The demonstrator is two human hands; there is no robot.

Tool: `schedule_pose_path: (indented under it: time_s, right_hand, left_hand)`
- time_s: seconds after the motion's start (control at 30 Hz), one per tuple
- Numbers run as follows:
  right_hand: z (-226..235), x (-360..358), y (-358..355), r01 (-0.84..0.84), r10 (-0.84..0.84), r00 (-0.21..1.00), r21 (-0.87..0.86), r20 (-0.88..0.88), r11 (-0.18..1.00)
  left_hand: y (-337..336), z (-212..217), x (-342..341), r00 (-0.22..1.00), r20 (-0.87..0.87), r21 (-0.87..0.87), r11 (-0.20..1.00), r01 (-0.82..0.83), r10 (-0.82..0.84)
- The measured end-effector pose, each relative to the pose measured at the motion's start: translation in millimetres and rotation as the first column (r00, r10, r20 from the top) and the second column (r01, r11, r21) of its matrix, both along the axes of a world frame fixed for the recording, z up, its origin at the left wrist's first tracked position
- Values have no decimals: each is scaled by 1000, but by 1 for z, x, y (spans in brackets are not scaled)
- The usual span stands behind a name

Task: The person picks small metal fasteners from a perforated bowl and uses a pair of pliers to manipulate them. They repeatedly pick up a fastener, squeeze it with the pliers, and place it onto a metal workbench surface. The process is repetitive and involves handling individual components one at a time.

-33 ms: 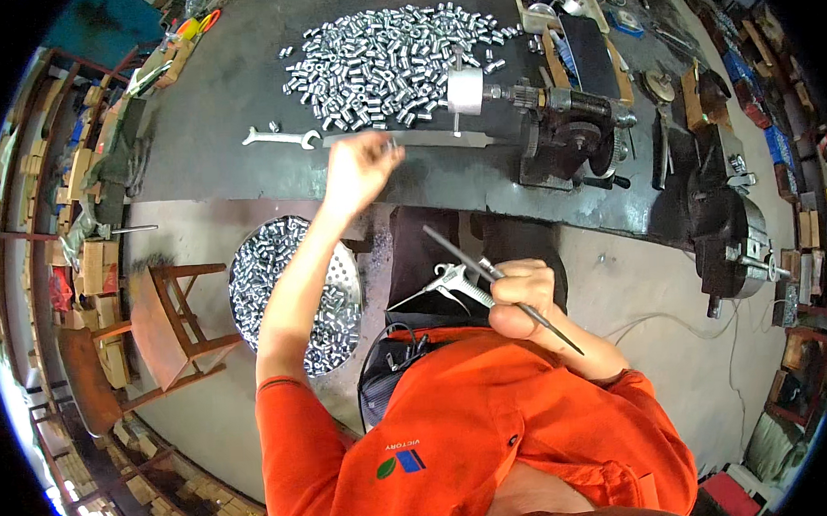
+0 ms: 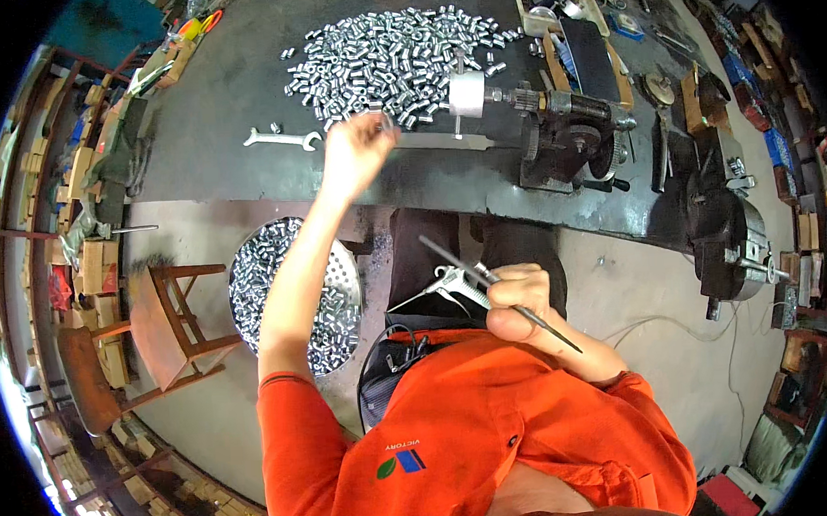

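My left hand [image 2: 357,154] reaches over the bench at the near edge of a pile of short metal sleeves [image 2: 368,62]. Its fingers pinch a small shiny piece that looks like one of those sleeves, mostly hidden and blurred. Close by lie an open-ended spanner [image 2: 274,139] and, to the right, a long flat metal strip [image 2: 450,141]. In front of my body, my right hand [image 2: 519,299] is closed round a slim dark file [image 2: 448,257], held slantwise. A silver air blow gun [image 2: 453,284] shows beside that fist; whether my fingers also grip its handle is hidden.
A geared bench fixture [image 2: 570,136] with a white cylinder [image 2: 466,94] stands right of the pile. A vise [image 2: 731,239] is at the bench's right end. Below the bench, left, are a perforated metal basin [image 2: 345,278] of sleeves and a wooden chair [image 2: 163,329].
My left hand has moved slightly away from me, closer to the pile, with its fingers still pinched. My right hand and the file have shifted a little down and to the left.
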State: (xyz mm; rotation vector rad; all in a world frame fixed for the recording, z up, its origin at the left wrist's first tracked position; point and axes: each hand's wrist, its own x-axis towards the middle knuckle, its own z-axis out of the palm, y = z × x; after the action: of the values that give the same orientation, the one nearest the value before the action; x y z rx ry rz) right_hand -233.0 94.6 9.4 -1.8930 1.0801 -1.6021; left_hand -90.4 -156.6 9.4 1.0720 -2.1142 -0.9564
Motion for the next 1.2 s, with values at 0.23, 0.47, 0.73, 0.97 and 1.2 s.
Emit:
schedule_pose_path:
  time_s: [0.23, 0.47, 0.73, 0.97, 1.2]
  right_hand:
    - [-14, 10, 9, -14, 14, 1000, 35, 2, 999]
    - [-25, 16, 11, -33, 26, 998, 127, 54, 991]
    - [-25, 23, 7, -55, 55, 998, 112, -1, 992]
    - [-23, 25, 9, -77, 75, 997, 162, 17, 984]
    - [-28, 27, 11, -76, 73, 997, 199, 22, 977]
  left_hand:
    - [-3, 45, 25, 905, -425, 170, 983, 67, 12]
    - [39, -75, 192, 911, -78, 334, 871, -360, 406]
    - [58, -205, 270, 650, 628, -54, 857, -513, 428]
    - [35, -205, 242, 387, 863, -150, 897, -417, 324]
    - [33, -199, 258, 575, 743, -183, 930, -318, 343]
